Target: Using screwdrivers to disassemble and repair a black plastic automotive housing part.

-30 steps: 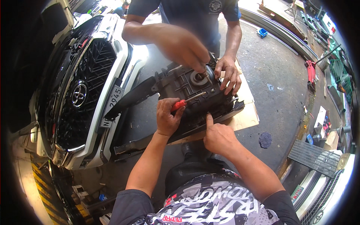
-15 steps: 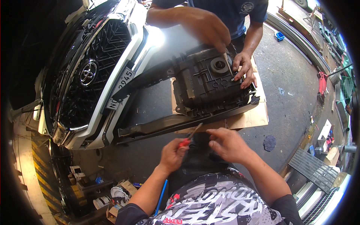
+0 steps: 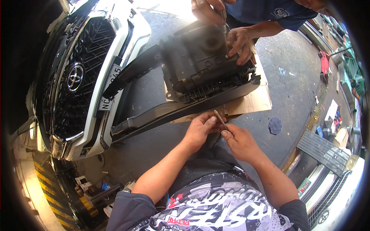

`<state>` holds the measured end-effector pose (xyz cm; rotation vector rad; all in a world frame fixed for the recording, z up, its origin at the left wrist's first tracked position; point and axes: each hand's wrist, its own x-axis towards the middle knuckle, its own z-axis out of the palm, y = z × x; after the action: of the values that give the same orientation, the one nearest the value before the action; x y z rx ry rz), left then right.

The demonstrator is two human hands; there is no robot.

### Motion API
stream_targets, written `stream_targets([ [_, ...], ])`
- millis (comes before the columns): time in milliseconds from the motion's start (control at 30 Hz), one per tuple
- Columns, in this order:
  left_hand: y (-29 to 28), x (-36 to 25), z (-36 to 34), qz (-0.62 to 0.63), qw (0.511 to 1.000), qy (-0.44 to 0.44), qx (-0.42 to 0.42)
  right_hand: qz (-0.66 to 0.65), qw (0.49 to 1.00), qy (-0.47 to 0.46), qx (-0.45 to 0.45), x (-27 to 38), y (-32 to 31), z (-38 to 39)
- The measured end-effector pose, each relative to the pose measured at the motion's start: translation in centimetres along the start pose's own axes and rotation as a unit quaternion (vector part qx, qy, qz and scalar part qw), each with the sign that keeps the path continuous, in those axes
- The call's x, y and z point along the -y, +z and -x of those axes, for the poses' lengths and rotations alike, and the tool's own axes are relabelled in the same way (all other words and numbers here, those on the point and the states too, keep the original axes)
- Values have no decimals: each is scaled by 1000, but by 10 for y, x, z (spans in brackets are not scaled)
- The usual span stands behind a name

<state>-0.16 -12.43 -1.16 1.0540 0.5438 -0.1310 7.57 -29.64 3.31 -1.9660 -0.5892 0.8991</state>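
Observation:
My right hand is closed around a screwdriver; its slim shaft points up and left, and its handle is hidden in my palm. Beside the shaft, the fingers of my left hand are curled with thumb against fingertips. Whatever they pinch, if anything, is too small to tell. Just beyond both hands lies a large black plastic housing with a long black trim piece along its near side. A co-worker's hand presses on the housing, while their other hand holds a thin tool upright against it.
Flattened cardboard lies under the housing. To the left stands a vehicle front with a black grille and white bumper. A red floor jack is at the right, above a grey slotted panel. A dark round patch marks the floor.
The screwdriver has passed from my left hand to my right. My hands have come together near the housing. The co-worker's tool hand has moved up and left, and the view has shifted.

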Motion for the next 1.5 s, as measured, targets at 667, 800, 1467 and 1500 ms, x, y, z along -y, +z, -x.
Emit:
stream_targets([
  [667,-13,-5,-26,126,992,-2,-3,6,996,64,-60,25,22,-26],
  [800,-11,-6,-29,143,989,-17,-14,-150,979,139,-5,14,24,-30],
  [1467,-18,-43,4,-486,724,483,-73,-542,820,169,-69,-4,42,6],
  [1500,-15,-54,1,-527,697,476,-92,-543,819,170,-73,-2,43,5],
])
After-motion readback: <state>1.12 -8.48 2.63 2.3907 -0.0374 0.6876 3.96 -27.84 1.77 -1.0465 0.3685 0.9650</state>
